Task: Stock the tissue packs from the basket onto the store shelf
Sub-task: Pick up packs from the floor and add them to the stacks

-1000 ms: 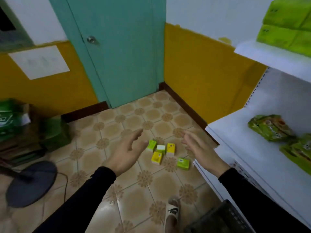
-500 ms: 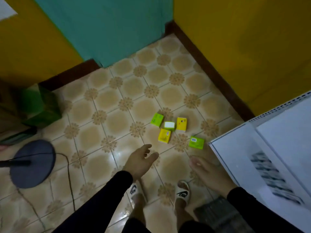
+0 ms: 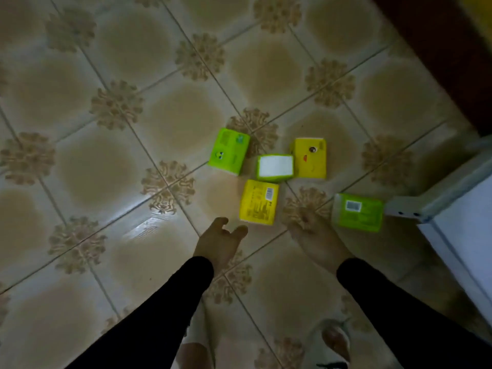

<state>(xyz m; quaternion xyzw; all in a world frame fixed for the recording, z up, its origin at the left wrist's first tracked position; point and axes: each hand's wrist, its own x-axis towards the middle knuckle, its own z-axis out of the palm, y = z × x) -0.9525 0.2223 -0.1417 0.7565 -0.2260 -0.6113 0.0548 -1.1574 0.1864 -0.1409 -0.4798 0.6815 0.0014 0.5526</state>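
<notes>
Five tissue packs lie on the tiled floor (image 3: 111, 182), none of them on the shelf (image 3: 463, 225), whose white corner shows at the right edge. The basket is not in view.

At the far left of the group is a green pack (image 3: 229, 151), lying apart from the others. Next comes a pack with its white face (image 3: 275, 167) up, touching or nearly touching a yellow pack (image 3: 311, 157) on its right. Below these sits a second yellow pack (image 3: 258, 201), barcode up. Furthest right, a second green pack (image 3: 358, 212) lies just beside the shelf foot.

The left hand (image 3: 217, 242) reaches down with fingers loosely spread, holding nothing, its tips near the lower edge of the barcode yellow pack. The right hand (image 3: 316, 242) is also empty, fingers extended and relaxed, close to the left side of the second green pack.

The step appears to be gathering the fallen packs. To do it well, each hand should take the pack nearest it: left on the barcode yellow, right on the green by the shelf. Grip across the short sides, since soft packs dent if squeezed on the broad face. The three behind can follow on a second reach, stacked in one hand so the other is free to place them.
</notes>
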